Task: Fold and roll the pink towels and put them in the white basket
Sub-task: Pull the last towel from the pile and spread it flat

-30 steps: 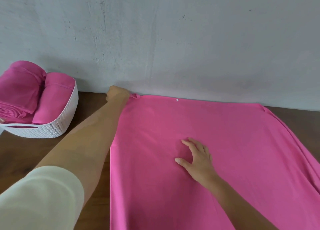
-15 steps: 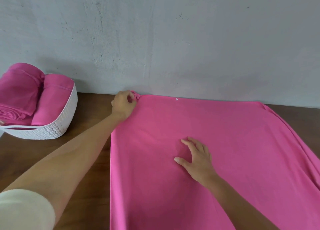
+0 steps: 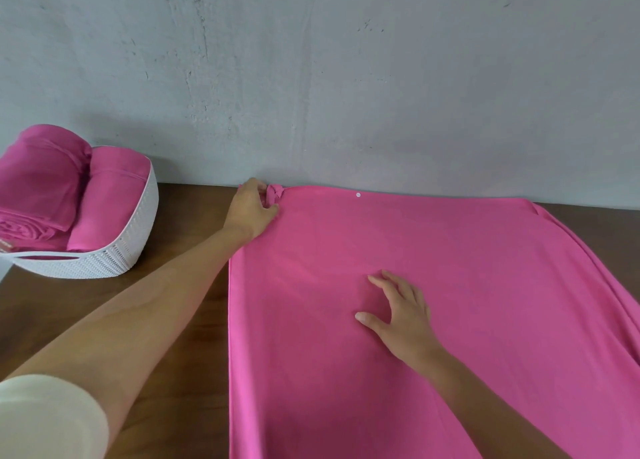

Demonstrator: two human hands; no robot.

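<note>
— Where's the towel point(image 3: 433, 285)?
— Spread flat on the table point(image 3: 173, 320), far edge at the wall point(image 3: 381, 78).
— Hands?
— The left hand point(image 3: 251, 209) pinches its far left corner. The right hand point(image 3: 401, 313) lies spread on its middle. The basket point(image 3: 104, 264), far left, holds rolled towels point(image 3: 107, 195).

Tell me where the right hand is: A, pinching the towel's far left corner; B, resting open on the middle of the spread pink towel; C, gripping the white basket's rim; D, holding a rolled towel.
B: the right hand lies with fingers spread on the middle of the spread pink towel, while the left hand pinches the bunched far left corner.
</note>
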